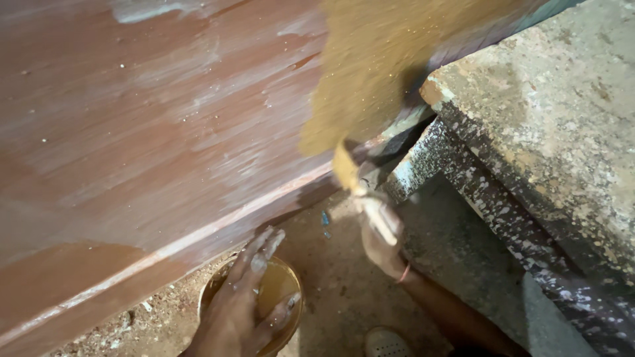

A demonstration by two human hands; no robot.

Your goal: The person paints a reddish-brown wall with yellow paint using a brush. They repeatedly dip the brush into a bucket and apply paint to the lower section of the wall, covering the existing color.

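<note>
Nearest the lens: large reddish-brown wooden panel (145,132), tilted, pale streaks across the face, a moulded edge running down to the left; upper right of it coated with a mustard-yellow patch (370,73) of wet-looking finish.

Below, left hand (241,307): fingers spread and nearly flat, smeared pale, resting over the rim of a small round bowl (281,291) of amber liquid on the dirt floor (337,277); gripping the rim or only steadying it, cannot tell.

Right hand (380,241): fingers curled shut round the pale handle of a paintbrush (360,192); bristles loaded yellow, touching the panel's lower edge just under the yellow patch; thin red band at the wrist.

Handling, as judgement: brush light and stiff in the handle, soft at the bristles, probably slick with finish; best held mid-handle, as now; bowl light, open, liable to slop if tipped, so better taken by the rim with both sides supported; panel likely heavy and wet where coated, not to be touched there.

Right of frame: rough speckled concrete slab (549,125) on a spattered support; a pale shoe (387,344) at the bottom edge.

Hidden or unclear: panel's full extent cut off top and left; bowl's depth masked by the left hand; brush ferrule blurred; small blue scrap (325,219) on the floor, kind unknown.
</note>
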